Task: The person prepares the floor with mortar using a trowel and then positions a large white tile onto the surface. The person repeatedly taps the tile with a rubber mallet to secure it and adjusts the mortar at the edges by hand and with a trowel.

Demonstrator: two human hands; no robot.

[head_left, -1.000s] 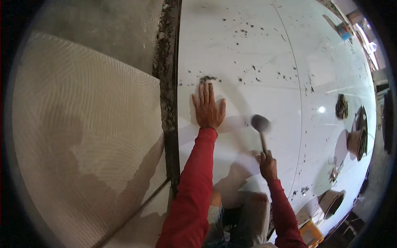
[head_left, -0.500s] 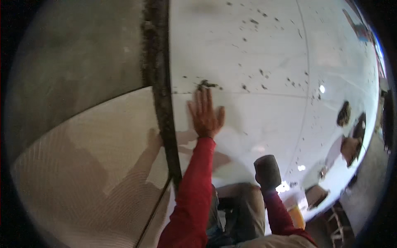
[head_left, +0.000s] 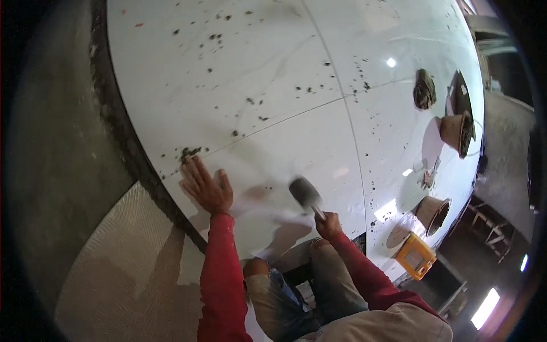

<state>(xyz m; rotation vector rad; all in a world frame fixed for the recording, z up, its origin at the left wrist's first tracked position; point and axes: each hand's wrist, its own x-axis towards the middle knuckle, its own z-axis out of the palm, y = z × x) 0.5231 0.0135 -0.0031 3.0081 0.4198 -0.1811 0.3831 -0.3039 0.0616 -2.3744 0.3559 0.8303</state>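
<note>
My left hand (head_left: 208, 187) lies flat on a large glossy white floor tile (head_left: 273, 171), fingers stretched toward a small heap of dark mortar crumbs (head_left: 190, 153) at the tile joint. The right hand (head_left: 327, 225) is wrapped round the short handle of a mallet with a dark grey head (head_left: 305, 192), probably rubber. Its head hangs over the tile, to the right of my left hand, and is slightly blurred. Both forearms wear red sleeves, and my knees are bent at the tile's near edge.
To the left runs a dark mortar edge (head_left: 122, 131) beside bare grey concrete (head_left: 51, 125) and a ridged, combed adhesive surface (head_left: 119, 256). At the right stand two mortar buckets (head_left: 453, 131), a crumpled cloth (head_left: 424, 89) and a yellow box-shaped tool (head_left: 415, 256). Crumbs dot the tiles.
The view has swung toward the right. My right hand and the mallet have come in over the tile from the lower right. The left hand stays flat by the crumbs.
</note>
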